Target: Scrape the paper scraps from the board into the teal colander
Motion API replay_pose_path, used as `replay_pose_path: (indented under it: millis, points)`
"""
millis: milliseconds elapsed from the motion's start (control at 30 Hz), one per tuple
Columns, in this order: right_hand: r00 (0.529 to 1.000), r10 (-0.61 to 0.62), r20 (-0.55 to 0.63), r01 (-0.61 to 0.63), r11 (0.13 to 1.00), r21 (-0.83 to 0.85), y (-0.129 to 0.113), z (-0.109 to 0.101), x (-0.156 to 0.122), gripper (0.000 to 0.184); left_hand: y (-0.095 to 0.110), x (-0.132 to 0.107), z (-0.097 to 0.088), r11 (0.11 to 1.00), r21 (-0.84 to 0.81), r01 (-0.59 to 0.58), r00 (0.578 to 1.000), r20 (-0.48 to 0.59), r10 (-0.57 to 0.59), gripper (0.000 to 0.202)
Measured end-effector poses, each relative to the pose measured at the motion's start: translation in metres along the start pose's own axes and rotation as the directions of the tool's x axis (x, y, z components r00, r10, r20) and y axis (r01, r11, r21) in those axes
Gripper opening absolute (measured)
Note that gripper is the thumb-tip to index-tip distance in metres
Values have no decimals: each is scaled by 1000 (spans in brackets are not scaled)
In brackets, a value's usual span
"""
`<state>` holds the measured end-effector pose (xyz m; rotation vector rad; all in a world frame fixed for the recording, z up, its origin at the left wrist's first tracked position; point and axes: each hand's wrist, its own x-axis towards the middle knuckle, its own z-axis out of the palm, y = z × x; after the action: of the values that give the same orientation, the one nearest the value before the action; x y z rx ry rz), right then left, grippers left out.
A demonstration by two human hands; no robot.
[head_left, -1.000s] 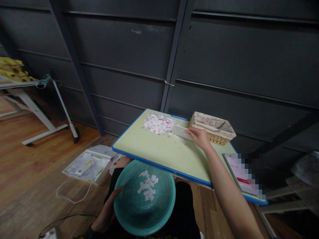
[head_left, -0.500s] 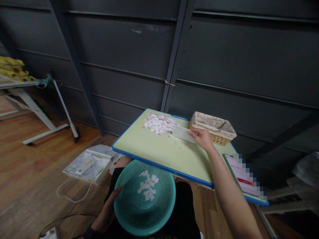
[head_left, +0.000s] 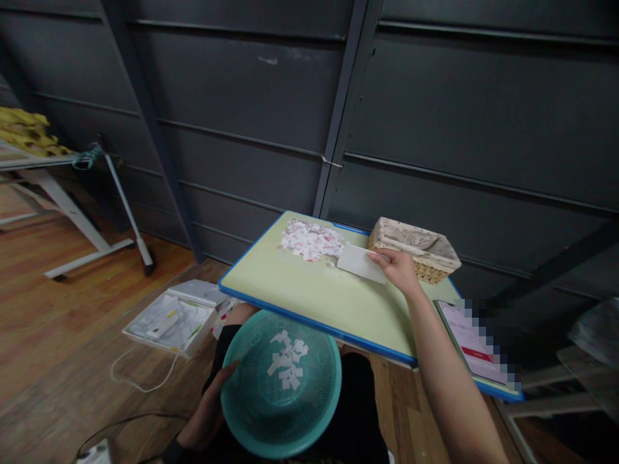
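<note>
My right hand point(head_left: 396, 265) is closed on a flat white card point(head_left: 358, 262), pinching its right end low over the table. Just left of the card lies a heap of small white paper pieces point(head_left: 312, 240), some with reddish marks. My left hand point(head_left: 213, 396) grips the left rim of a green plastic colander point(head_left: 242, 412), the thumb over the edge. The colander rests on my lap, tilted toward me. Several white paper pieces point(head_left: 289, 361) lie inside it, around the middle.
A pale green table point(head_left: 271, 283) with a blue edge holds a cloth-lined wicker basket point(head_left: 432, 272) and a phone-like screen point(head_left: 471, 341) at right. An open white box point(head_left: 169, 322) with a cable sits on the floor. A dark panelled wall point(head_left: 242, 96) stands behind.
The card in my right hand has shifted slightly right and turned so that more of its face shows. My left hand and the colander have stayed put.
</note>
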<state>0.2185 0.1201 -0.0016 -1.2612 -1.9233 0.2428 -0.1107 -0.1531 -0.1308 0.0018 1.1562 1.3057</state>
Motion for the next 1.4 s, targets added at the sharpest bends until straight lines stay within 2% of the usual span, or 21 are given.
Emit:
replay_pose_path:
  millis: [200, 300, 400, 500, 600, 733, 800, 1000, 1133, 1233, 1400]
  points:
    - [1000, 5, -30, -6, 1000, -24, 0, -4, 1, 40, -3, 4, -6, 999, -3, 35, 998, 51, -34, 67]
    - [1000, 15, 15, -15, 1000, 5, 0, -6, -1, 42, -4, 7, -10, 999, 31, 22, 998, 50, -23, 64]
    - [1000, 22, -1, -22, 999, 40, -2, -4, -3, 44, -3, 6, -10, 999, 33, 19, 998, 64, -21, 59]
    - [999, 3, -35, -2, 999, 39, -6, 5, -3, 45, -1, 1, -4, 1000, 24, 17, 999, 27, -18, 54]
    - [999, -48, -16, 48, 999, 25, -11, 15, -3, 42, 0, -3, 0, 1000, 27, 6, 1000, 1, -6, 51]
    - [996, -83, 32, 82, 996, 38, -15, 19, -3, 37, 0, -5, 0, 1000, 16, 21, 998, 58, -22, 47]
    - [996, -72, 50, 70, 997, 42, -15, 16, -4, 36, -1, -4, -1, 999, 19, 39, 997, 73, -40, 45]
    - [998, -55, 28, 54, 998, 26, -15, 8, -5, 40, -1, -1, -2, 999, 27, 30, 999, 27, -31, 36]
    - [996, -49, 72, 46, 998, 44, -15, 6, -5, 37, -1, -2, -3, 999, 21, 26, 996, 84, -28, 39]
    - [998, -15, 62, 10, 997, 75, -12, 0, -6, 39, -2, -2, -3, 1000, 9, 20, 994, 106, -21, 36]
    - [1000, 24, 4, -24, 994, 103, -7, -15, -8, 43, -4, 1, -6, 1000, 22, 13, 998, 66, -14, 57]
